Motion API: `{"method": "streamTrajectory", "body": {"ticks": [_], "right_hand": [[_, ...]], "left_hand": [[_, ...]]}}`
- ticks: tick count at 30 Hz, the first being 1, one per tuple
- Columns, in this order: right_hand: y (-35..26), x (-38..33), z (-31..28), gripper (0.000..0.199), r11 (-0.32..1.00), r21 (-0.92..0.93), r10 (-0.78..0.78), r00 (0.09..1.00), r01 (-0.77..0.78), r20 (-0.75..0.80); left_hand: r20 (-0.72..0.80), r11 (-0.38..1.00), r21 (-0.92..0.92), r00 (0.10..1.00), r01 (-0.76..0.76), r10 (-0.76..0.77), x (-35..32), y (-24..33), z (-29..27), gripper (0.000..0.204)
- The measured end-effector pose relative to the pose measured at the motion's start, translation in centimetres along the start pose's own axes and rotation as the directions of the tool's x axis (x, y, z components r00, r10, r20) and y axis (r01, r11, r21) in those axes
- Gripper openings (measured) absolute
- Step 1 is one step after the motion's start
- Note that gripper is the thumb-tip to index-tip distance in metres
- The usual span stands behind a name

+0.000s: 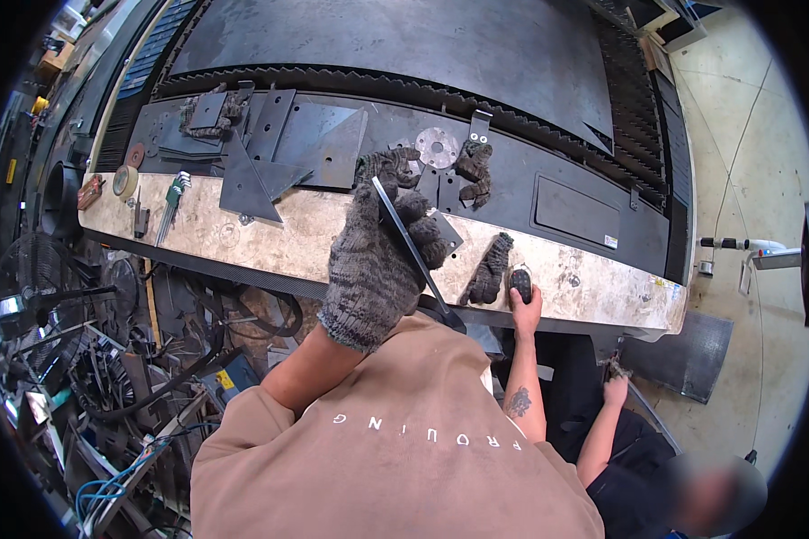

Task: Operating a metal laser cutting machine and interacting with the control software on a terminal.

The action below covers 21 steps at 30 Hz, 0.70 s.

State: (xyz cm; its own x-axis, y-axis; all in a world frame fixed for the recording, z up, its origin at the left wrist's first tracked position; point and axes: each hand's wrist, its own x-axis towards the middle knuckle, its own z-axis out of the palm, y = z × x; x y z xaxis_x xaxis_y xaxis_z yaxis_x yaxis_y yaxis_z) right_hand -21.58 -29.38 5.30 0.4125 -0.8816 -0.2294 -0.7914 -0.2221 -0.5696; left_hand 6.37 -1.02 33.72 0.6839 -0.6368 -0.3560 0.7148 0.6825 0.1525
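Note:
My left hand, in a grey knit work glove, is closed round a flat metal plate. The plate is tilted and seen nearly edge-on, so its full shape is hidden. My bare right hand grips a small black rounded tool with a pale end, over the front ledge; I cannot make out its kind. Just left of that tool lies an empty grey glove. Behind my left hand are a small plate with a hole and a round disc with holes. Another dark glove lies beside the disc.
Dark cut plates, some triangular, lie at the left, near hex keys in a green holder and a tape roll. Behind runs a serrated machine bed. A co-worker's gloved hand is at lower right; metal scrap fills the lower left.

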Motion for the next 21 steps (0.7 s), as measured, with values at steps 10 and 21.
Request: {"method": "streamTrajectory", "body": {"ticks": [10, 21], "right_hand": [[0.6, 0.1, 0.2, 0.068, 0.999, 0.038, -0.017, 1.0, 0.018, -0.017], [0.7, 0.2, 0.2, 0.067, 1.0, 0.002, -0.017, 1.0, 0.017, -0.007]], "left_hand": [[0.021, 0.996, -0.093, 1.0, 0.009, -0.008, -0.2, -0.2, -0.1, 0.029], [0.006, 0.995, -0.066, 0.998, 0.069, -0.069, -0.4, 0.1, 1.1, 0.025]]}}
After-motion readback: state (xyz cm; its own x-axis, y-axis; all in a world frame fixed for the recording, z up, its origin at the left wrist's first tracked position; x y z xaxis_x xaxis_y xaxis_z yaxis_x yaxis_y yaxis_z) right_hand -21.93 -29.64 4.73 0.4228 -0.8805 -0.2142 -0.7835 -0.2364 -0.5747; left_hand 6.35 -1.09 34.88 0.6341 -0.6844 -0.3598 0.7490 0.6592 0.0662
